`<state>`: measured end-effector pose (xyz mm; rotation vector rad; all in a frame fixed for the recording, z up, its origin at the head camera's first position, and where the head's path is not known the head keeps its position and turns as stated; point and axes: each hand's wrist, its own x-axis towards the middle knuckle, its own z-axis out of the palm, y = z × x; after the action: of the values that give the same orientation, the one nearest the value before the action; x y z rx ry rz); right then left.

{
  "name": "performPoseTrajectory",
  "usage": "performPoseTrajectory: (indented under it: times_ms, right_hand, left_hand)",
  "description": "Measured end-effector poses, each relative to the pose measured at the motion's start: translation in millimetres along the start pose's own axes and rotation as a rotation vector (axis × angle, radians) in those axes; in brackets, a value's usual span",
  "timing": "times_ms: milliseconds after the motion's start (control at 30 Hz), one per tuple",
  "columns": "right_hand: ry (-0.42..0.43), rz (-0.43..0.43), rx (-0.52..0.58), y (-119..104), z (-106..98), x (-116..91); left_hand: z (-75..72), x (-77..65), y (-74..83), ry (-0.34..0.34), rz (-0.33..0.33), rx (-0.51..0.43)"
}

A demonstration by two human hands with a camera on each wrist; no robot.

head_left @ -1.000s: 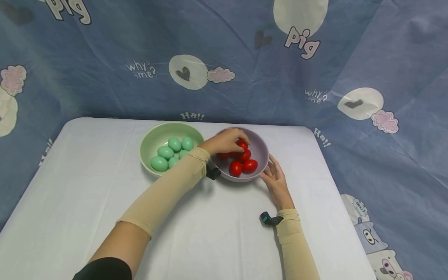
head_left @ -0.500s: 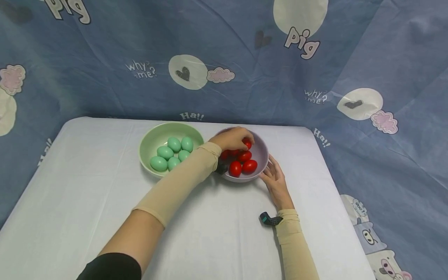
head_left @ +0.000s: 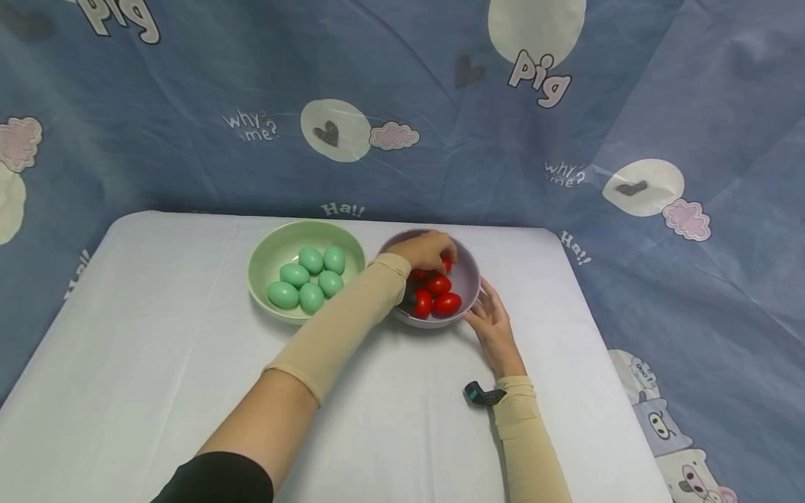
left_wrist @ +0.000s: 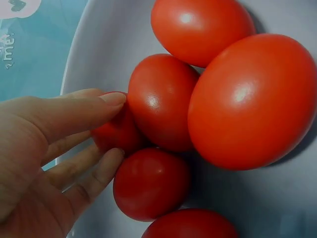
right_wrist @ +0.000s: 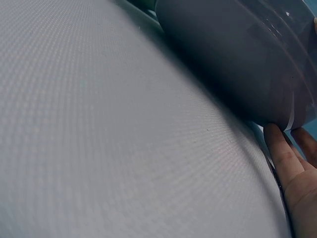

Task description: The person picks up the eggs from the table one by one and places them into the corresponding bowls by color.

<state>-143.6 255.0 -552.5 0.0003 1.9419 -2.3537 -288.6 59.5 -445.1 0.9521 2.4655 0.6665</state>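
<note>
My left hand [head_left: 428, 251] reaches into the purple bowl [head_left: 467, 279], over a cluster of red eggs [head_left: 438, 283]. In the left wrist view, thumb and fingers pinch a red egg [left_wrist: 119, 130] near the bowl's wall, partly hidden by the hand. Other red eggs [left_wrist: 252, 101] lie against it and beside it. My right hand [head_left: 497, 335] touches the outside of the purple bowl at its right, fingers fairly straight. The right wrist view has its fingertips against the bowl's underside [right_wrist: 233, 59].
Left of the purple bowl stands a green bowl [head_left: 270, 255] holding several pale green eggs [head_left: 293, 274]. Both bowls sit near the far edge of a white-covered table [head_left: 189, 335]. A blue printed cloth [head_left: 409, 181] hangs behind it.
My left hand has shifted slightly right and deeper over the red eggs, its forearm following, uncovering more of the green eggs. The right hand stays against the purple bowl.
</note>
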Motion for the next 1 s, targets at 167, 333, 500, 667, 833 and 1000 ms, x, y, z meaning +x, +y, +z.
performPoseTrajectory:
  times_ms: [167,333,500,667,833,1000]
  right_hand:
    - [-0.009,0.001,-0.009,1,-1,3]
    - [-0.007,0.004,-0.006,0,-2,4]
    - [-0.012,0.01,-0.002,1,-1,5]
    - [-0.028,0.004,-0.015,2,-1,7]
    - [-0.037,-0.014,-0.07,2,-6,9]
    - [-0.02,0.008,-0.115,0,-13,1]
  left_hand:
    - [1.7,3.0,0.4,0.001,-0.008,-0.002]
    - [2.3,4.9,1.7,0.007,-0.004,-0.009]
    - [4.6,1.1,-3.4,0.046,0.048,0.012]
    - [8.0,-12.2,-15.3,0.15,0.107,0.015]
    - [10.0,-39.2,-22.6,0.203,0.075,0.007]
    - [23.8,-79.9,-30.3,0.253,0.071,-0.047]
